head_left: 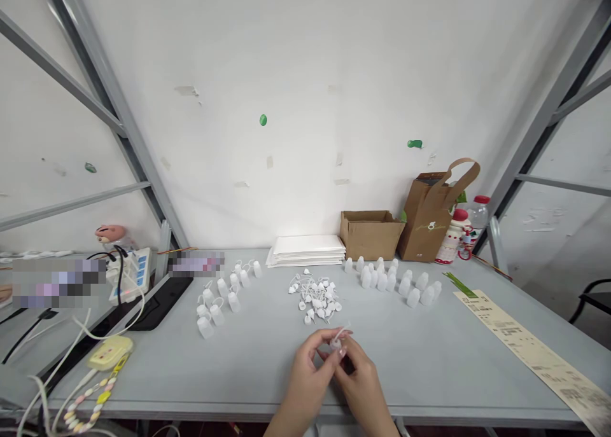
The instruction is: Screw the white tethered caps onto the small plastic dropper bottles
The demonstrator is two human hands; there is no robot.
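Observation:
Close together over the front of the table, both hands work at one small white plastic cap [335, 344] with a thin strap standing up from it. My left hand [308, 367] pinches it from the left. My right hand [359, 368] closes round it from the other side; whether a bottle sits under the cap is hidden by the fingers. Just beyond the hands lies a loose pile of white caps with straps [317, 296]. To the right stand several small translucent bottles [382, 281] without straps. On the left are several bottles with looped straps [217, 313].
A stack of white flat packs [305, 251], an open cardboard box [371, 236] and a brown paper bag [426, 224] stand along the wall. A long paper strip [529, 351] lies right. Left are a black phone-like slab [160, 303], a power strip [133, 275] and cables.

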